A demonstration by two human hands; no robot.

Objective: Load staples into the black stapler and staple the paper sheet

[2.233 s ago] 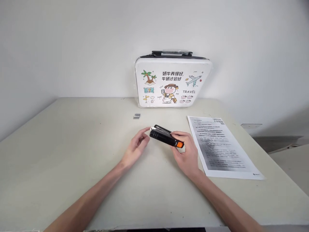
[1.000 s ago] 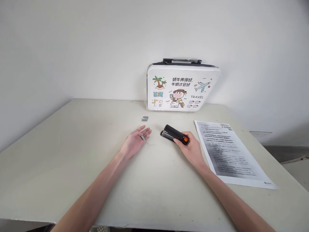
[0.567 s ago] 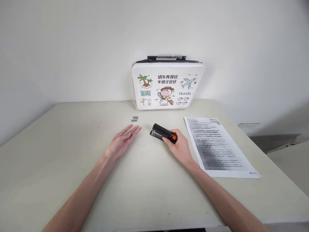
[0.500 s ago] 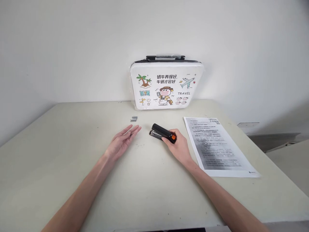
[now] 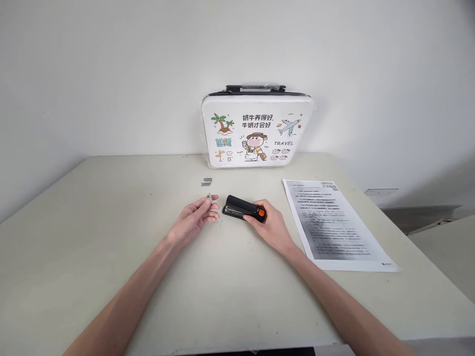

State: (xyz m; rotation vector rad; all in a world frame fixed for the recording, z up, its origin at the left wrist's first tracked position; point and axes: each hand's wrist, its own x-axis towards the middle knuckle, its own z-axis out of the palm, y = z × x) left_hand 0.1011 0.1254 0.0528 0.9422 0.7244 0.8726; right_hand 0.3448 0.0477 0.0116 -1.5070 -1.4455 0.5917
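Between the thumb and fingers of my left hand (image 5: pixel 193 217) is a small silvery strip of staples (image 5: pixel 210 198), held upright. My right hand (image 5: pixel 272 225) is closed round the back end of a black stapler (image 5: pixel 241 206) with an orange patch. The stapler's front end points left, close to my left fingertips but apart from them. Its top arm looks nearly down on the base. Beyond my left hand, several more strips of staples (image 5: pixel 207 182) lie together on the table.
A white case (image 5: pixel 260 106) with cartoon prints and a black handle leans against the wall (image 5: pixel 148 74). On the right lies a printed sheet of paper (image 5: pixel 334 225), near the right edge of the pale table (image 5: pixel 208 296). Tiny loose bits lie by my left fingers.
My left hand has gone from stretched fingers to a pinch, with the staple strip now showing upright. The stapler has moved slightly left and down, towards my left hand, in my right hand.
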